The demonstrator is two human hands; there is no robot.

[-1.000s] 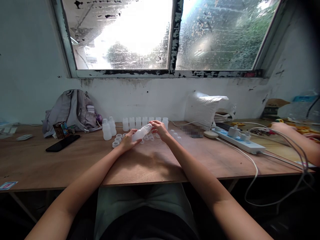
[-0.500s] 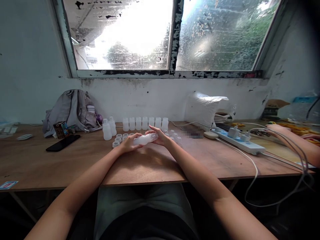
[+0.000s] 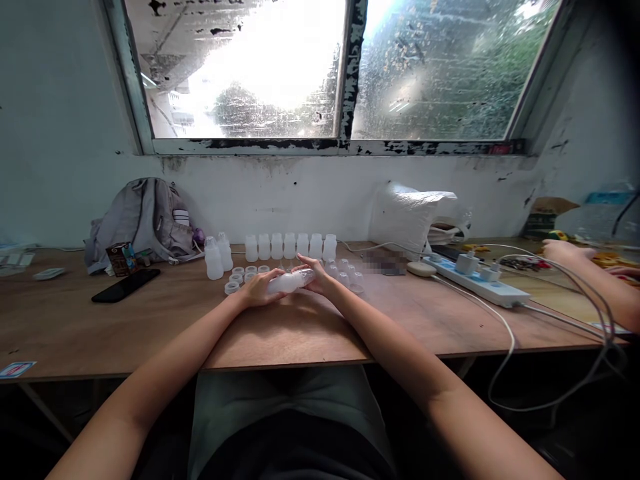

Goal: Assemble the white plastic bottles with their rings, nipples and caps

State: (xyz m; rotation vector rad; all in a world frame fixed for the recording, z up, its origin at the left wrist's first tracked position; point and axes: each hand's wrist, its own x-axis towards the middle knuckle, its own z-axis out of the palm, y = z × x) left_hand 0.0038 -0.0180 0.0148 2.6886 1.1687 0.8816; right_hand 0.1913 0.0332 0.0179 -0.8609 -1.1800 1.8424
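A translucent white bottle lies tilted on its side between my hands, just above the wooden table. My left hand is wrapped round its body. At the clear top end, my right hand grips it. Behind my hands stands a row of several open bottles. Two bottles with clear tops stand upright to the left of that row. Several white rings lie beside my left hand, and several small clear caps sit to the right of my right hand.
On the left are a grey backpack, a small carton and a black phone. On the right, a power strip with white cables lies near a white bag. Another person's hand reaches in at far right.
My hands and the bottle have barely moved; my right hand's fingers sit slightly lower round the clear end. The other person's hand has shifted a little to the right and up.
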